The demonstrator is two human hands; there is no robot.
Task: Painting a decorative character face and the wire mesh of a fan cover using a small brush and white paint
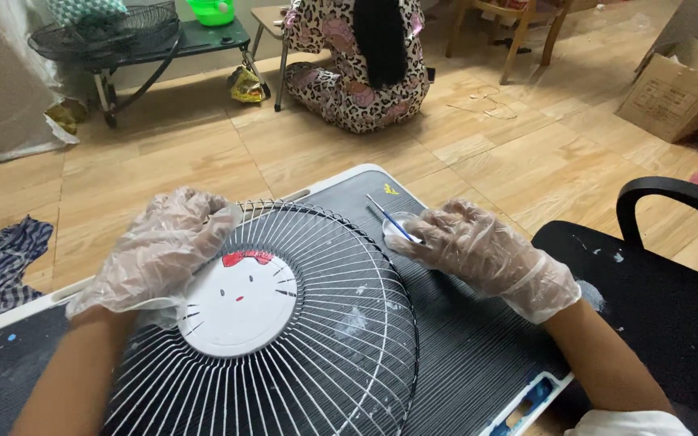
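Observation:
A round wire fan guard (pixel 341 339), partly painted white, lies flat on a dark ribbed board (pixel 462 355). Its white centre disc (pixel 240 307) carries a cartoon cat face with a red bow. My left hand (pixel 159 254), in a clear plastic glove, rests on the guard's upper left rim and touches the disc's edge. My gloved right hand (pixel 478 246) holds a thin blue-handled brush (pixel 392 220) over a small white dish of paint (pixel 397 228) just right of the guard.
A black chair (pixel 656 291) stands at the right. A person in a leopard-print outfit (pixel 361 69) sits on the wooden floor ahead. Another fan guard (pixel 107 36) lies on a dark stand at back left. Cardboard box (pixel 676 93) at far right; striped cloth (pixel 2 262) at left.

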